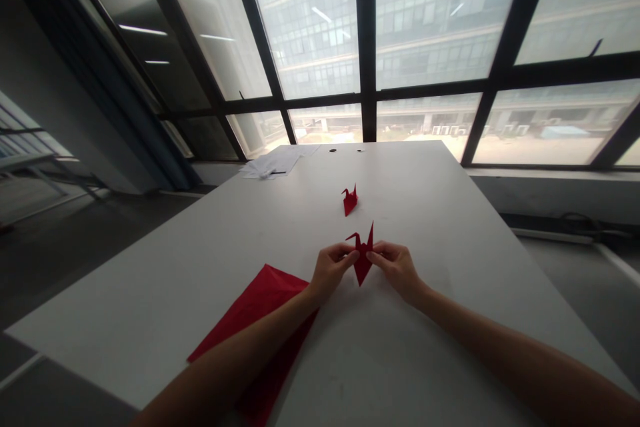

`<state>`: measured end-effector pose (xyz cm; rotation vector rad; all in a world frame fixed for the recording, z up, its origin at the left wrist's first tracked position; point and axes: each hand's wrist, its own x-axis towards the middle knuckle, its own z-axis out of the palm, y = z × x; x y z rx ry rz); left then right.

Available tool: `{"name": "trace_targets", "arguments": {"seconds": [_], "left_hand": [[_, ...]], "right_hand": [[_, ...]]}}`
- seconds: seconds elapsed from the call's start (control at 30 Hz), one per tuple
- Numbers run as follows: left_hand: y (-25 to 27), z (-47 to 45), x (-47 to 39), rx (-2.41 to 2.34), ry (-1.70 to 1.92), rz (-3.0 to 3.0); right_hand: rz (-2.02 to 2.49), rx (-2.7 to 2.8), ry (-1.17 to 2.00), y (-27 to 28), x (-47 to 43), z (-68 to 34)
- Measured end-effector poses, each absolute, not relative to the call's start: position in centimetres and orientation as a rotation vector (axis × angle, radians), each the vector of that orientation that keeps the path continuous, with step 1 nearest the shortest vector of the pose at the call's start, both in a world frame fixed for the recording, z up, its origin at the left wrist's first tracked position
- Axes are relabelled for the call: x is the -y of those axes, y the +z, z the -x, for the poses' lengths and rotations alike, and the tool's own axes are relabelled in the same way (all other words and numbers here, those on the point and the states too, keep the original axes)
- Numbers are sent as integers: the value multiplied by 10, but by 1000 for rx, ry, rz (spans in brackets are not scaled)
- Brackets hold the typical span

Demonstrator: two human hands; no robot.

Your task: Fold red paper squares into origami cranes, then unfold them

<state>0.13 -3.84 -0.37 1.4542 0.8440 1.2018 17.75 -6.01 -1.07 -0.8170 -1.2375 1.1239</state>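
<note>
Where the left forearm (240, 360) crosses the red paper (257, 297), part of the sheet is hidden from me. Left hand (331, 270) and right hand (399, 268) pinch opposite sides of a folded red crane (363, 262); fingertips behind it not visible. Second crane (351, 202) sits beyond, on the white table (425, 214). Loose papers (277, 162) at far left, content unreadable. Dark-framed windows (320, 20) ahead; building outside hazy.

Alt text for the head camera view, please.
Left hand and right hand hold a red paper crane between them over a white table. A second crane sits beyond it; red paper lies under the left forearm.
</note>
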Motion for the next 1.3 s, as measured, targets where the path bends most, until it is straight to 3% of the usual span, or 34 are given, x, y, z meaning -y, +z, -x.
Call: {"name": "trace_targets", "arguments": {"seconds": [0.63,1.17,1.3], "left_hand": [[-7,1,29,-909,1276,-1574],[-6,3,32,-745,1120,-1619],[-10,2,30,-884,1191,-1628]], "right_hand": [[955,1397,737,1,47,-194],[997,1479,643,-8,51,-189],[1031,1452,598,-2,46,-197]]}}
